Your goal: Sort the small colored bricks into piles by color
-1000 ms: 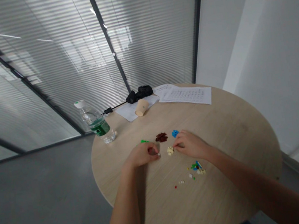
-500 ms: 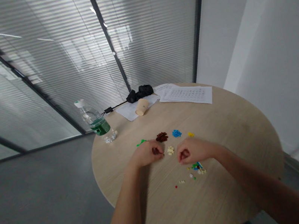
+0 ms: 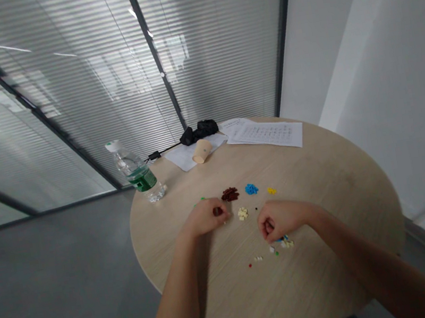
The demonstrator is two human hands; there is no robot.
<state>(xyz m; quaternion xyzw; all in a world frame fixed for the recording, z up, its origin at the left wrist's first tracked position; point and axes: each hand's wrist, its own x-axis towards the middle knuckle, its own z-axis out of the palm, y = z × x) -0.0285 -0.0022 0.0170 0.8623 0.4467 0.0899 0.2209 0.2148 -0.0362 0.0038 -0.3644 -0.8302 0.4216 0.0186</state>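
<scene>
My left hand (image 3: 207, 216) is closed in a pinch at the left of the cream brick pile (image 3: 242, 213). A tiny pale piece (image 3: 225, 222) shows just below its fingertips; what the pinch holds is too small to name. Behind that hand, green pieces (image 3: 202, 198) are mostly hidden. My right hand (image 3: 280, 219) is curled, thumb and fingers together, at the edge of a mixed pile of small bricks (image 3: 288, 243), which it partly covers. Whether it grips a piece cannot be seen. A small dark piece (image 3: 256, 208) lies between the cream pile and my right hand.
Brown (image 3: 230, 194), blue (image 3: 251, 189) and yellow (image 3: 271, 190) brick piles lie in a row beyond my hands. Nearer are a red piece (image 3: 250, 265) and pale pieces (image 3: 258, 258). Farther back are a water bottle (image 3: 140, 176), a tipped paper cup (image 3: 202, 151), papers (image 3: 269, 134) and a black bundle (image 3: 205, 128).
My right hand has moved nearer to me and slightly right, over the mixed pile. The small dark piece now shows on the table. My left hand has shifted slightly left.
</scene>
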